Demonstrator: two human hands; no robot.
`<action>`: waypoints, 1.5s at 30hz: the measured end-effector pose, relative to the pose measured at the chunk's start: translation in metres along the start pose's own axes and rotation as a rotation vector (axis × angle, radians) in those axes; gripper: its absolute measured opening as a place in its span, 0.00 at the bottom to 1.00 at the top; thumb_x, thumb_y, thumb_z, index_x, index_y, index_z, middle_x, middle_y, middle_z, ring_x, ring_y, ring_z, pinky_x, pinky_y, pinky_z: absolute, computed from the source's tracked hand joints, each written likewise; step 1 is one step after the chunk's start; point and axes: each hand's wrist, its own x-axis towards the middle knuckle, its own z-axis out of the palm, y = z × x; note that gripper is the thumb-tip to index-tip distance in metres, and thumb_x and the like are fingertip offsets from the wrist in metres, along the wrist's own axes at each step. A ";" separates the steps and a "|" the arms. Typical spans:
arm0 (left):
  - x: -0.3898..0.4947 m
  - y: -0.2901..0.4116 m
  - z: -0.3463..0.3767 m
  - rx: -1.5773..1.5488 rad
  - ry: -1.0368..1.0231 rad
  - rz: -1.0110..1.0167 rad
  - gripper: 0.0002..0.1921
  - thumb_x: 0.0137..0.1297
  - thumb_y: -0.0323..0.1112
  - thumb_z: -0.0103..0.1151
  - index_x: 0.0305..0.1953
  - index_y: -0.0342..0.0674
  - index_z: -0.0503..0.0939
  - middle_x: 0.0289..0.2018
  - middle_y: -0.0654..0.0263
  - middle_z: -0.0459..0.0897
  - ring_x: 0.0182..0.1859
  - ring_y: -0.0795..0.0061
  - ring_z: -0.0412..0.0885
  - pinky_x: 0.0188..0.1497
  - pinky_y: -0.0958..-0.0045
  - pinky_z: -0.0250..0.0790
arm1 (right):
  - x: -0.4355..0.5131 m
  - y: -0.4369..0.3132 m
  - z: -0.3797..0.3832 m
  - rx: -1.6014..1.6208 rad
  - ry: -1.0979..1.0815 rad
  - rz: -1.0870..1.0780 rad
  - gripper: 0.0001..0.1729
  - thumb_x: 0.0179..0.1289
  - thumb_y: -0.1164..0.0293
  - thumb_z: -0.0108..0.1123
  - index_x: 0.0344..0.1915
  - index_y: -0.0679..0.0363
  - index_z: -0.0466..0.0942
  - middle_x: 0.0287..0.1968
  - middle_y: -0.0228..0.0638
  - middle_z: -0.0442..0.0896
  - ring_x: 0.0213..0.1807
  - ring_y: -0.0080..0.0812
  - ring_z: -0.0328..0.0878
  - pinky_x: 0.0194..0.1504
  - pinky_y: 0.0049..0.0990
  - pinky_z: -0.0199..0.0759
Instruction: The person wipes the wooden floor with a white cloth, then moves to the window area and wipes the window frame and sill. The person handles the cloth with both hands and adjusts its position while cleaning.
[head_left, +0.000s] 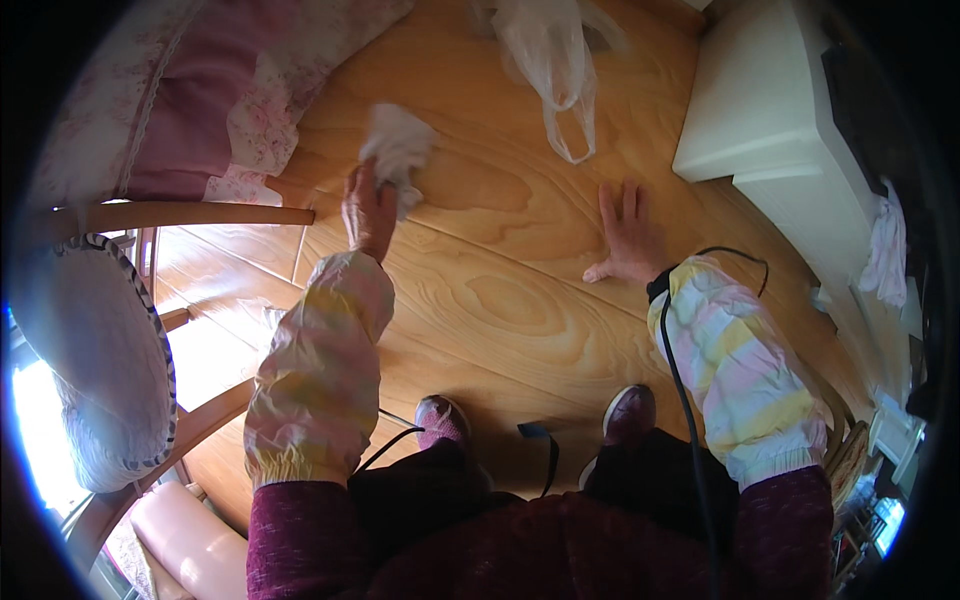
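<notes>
My left hand (369, 210) grips the edge of a crumpled whitish cloth (400, 146), blurred by motion, above the wood-patterned floor (517, 300). Whether the cloth touches the floor I cannot tell. My right hand (630, 232) has its fingers spread and holds nothing; a black cable (679, 382) runs from its wrist along the sleeve. Ahead of that hand hangs or lies a translucent plastic bag (555, 67), its handle loops towards me. Both forearms wear pastel patterned sleeve covers (322, 360).
At the upper left a pink floral bedspread (255, 112) drapes down. A wooden chair (202, 214) with a pale round cushion (97, 352) stands on the left, near a pink cylinder (187, 540). White furniture (757, 105) borders the right, with a whitish cloth (886, 251) hanging there.
</notes>
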 end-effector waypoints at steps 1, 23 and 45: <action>0.000 -0.001 0.000 0.113 0.021 -0.005 0.23 0.52 0.24 0.51 0.53 0.39 0.73 0.45 0.52 0.75 0.47 0.49 0.73 0.48 0.57 0.71 | 0.000 0.000 0.000 0.000 0.003 0.000 0.76 0.22 0.48 0.81 0.70 0.54 0.44 0.69 0.58 0.45 0.71 0.62 0.44 0.49 0.57 0.70; -0.105 0.094 -0.008 -0.189 -0.415 -0.138 0.17 0.50 0.28 0.56 0.44 0.38 0.74 0.39 0.49 0.75 0.40 0.46 0.74 0.44 0.56 0.70 | 0.004 -0.001 -0.005 0.041 -0.124 0.075 0.73 0.31 0.49 0.78 0.72 0.48 0.38 0.74 0.50 0.35 0.74 0.56 0.39 0.58 0.59 0.62; -0.053 0.183 -0.007 -1.114 -1.008 -0.429 0.20 0.65 0.38 0.52 0.58 0.43 0.71 0.53 0.69 0.74 0.53 0.79 0.72 0.57 0.71 0.63 | -0.082 -0.009 -0.035 1.619 0.087 0.041 0.17 0.51 0.78 0.56 0.44 0.63 0.75 0.34 0.31 0.81 0.34 0.22 0.79 0.35 0.21 0.73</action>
